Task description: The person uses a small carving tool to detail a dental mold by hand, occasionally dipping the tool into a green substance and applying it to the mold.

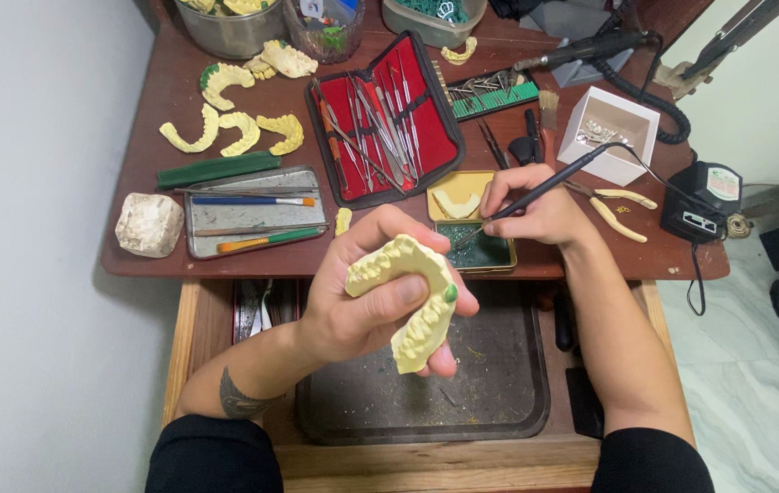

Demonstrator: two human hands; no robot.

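- A pale yellow dental cast [412, 297], horseshoe-shaped with moulded teeth, is clamped in the left hand [362, 306]: the thumb is pressed across its arch and the fingers are curled beneath, so that the tooth row is turned up toward the camera above an open drawer tray [499, 383].
- A spot of green wax [451, 293] is seen on the cast just beside the thumb tip.
- A slim black corded tool [536, 190] is pinched pen-fashion in the right hand [536, 215], fingers closed tight on the shaft; its tip is lowered into a small yellow tin [472, 224] holding green material, just ahead of the fingertips.
- Beyond the right fingers a red instrument case [380, 119] is laid open, its steel picks kept within easy reach.
- Past the left fingers a metal tray of brushes [252, 215] and several spare casts [234, 132] are spread on the brown bench [161, 91].
- Pliers [613, 205] and a white box [613, 132] are set outside the right knuckles.
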